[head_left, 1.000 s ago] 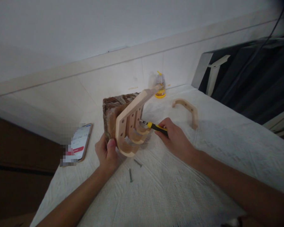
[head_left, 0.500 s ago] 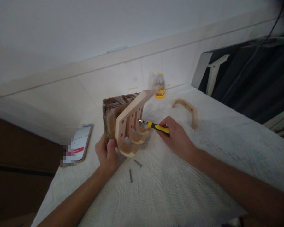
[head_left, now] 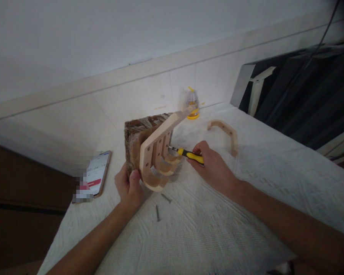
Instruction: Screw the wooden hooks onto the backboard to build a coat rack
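Observation:
A row of curved pale wooden hooks (head_left: 156, 152) stands upright against a rough bark-edged wood block (head_left: 137, 133) on the white cloth. My left hand (head_left: 129, 188) is closed round the block's lower left side, thumb on the nearest hook. My right hand (head_left: 212, 168) grips a small yellow and black screwdriver (head_left: 187, 154), whose tip touches one of the inner hooks near its upper hole.
Two dark screws (head_left: 161, 205) lie on the cloth in front of the hooks. A loose curved wooden hook (head_left: 227, 133) lies to the right. A small yellow-capped bottle (head_left: 192, 104) stands by the wall. A phone (head_left: 96, 173) rests at the left edge. Dark furniture rises at right.
The view has shifted slightly. My right hand has turned a little on the screwdriver, which stays with its tip at the hook. My left hand holds still.

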Motion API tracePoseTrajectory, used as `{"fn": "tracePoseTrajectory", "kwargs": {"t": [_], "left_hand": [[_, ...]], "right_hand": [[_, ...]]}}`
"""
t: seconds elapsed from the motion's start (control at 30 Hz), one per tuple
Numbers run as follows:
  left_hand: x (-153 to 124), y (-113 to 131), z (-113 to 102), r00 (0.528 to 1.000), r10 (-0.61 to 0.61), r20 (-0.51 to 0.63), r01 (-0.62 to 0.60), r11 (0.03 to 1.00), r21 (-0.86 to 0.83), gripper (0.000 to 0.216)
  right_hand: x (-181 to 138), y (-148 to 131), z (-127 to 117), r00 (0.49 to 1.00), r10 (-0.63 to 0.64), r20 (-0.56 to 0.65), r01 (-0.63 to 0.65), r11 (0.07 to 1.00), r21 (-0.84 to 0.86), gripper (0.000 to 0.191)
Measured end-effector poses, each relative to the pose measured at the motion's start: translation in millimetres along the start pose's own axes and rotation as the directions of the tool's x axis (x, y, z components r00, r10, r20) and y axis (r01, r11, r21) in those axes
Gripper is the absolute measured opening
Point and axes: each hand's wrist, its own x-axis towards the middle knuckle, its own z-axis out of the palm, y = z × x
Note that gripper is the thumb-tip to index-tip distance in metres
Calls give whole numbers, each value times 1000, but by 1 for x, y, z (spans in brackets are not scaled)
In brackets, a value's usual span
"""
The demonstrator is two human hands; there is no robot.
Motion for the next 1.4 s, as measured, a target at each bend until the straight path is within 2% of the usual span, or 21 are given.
{"fn": "tracePoseTrajectory", "kwargs": {"t": [0.1,0.23,0.33,0.5,0.63,0.77,0.87,0.97,1.03,1.13,1.3,1.4], "left_hand": [[0,0,0,1000,-3,6,3,1000,-17,40],[-1,-1,0,1000,24,-4,-24,999,-41,37],[0,0,0,999,39,2,-39,999,-30,37],[1,0,1,996,89,-3,-89,996,-13,38],[0,-1,1,997,79,-3,-79,997,-26,36],[0,-2,1,997,76,-9,-76,997,-9,38],[0,-2,1,998,57,-3,-57,998,-5,39],[0,-2,1,999,42,0,-42,999,-10,39],[-1,-2,1,999,40,-9,-40,999,-17,39],[-1,-2,2,999,44,-15,-44,999,-21,38],[0,0,1,999,43,9,-42,999,-27,37],[-1,-1,1,1000,25,8,-25,999,-25,38]], "right_hand": [[1,0,-1,1000,-17,-7,17,999,-47,9],[2,-3,-4,998,27,58,-21,994,-111,16],[2,-4,-4,996,17,93,-10,998,-68,16],[0,-1,-1,1000,-3,20,2,1000,8,17],[1,0,-3,999,-29,-31,25,993,-118,11],[1,-4,-6,996,10,91,13,968,-252,19],[0,-6,-5,986,13,168,28,971,-239,26],[-1,-5,-3,991,-13,137,29,993,-112,17],[-2,-4,-2,996,-5,91,9,999,-40,19],[-2,-2,-2,999,-12,42,12,1000,6,12],[0,-1,-5,1000,-19,-9,18,996,-90,8],[3,-3,-6,998,38,47,-30,984,-177,12]]}}
